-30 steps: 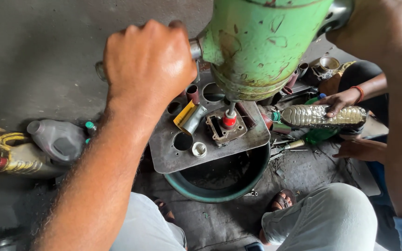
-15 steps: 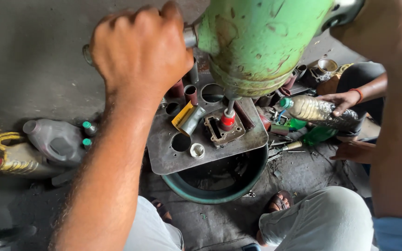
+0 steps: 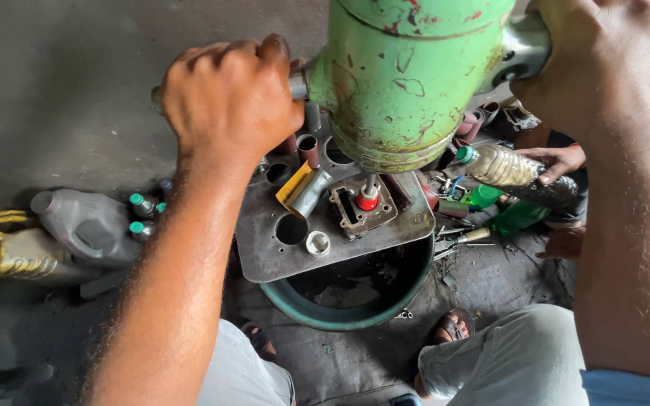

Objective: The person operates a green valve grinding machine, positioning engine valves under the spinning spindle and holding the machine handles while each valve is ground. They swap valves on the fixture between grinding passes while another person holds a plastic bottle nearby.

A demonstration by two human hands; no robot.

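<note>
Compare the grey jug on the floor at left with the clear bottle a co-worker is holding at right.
The grey jug is opaque, squat and lies untouched on the floor; the clear bottle is see-through, slim and held in a co-worker's hand. The bottle has a green cap; the jug's cap looks grey. Both lie tilted.

Floor: rough grey concrete floor (image 3: 62, 90), darkened by oil stains toward the lower edge. Grimy grey plastic jug (image 3: 88, 225) lies on its side at left, just beside a yellowed plastic canister (image 3: 16, 252). Small green-capped bottles (image 3: 144, 214) cluster next to the jug. Flat daylight, soft shadows. No walls or windows in view.
</note>
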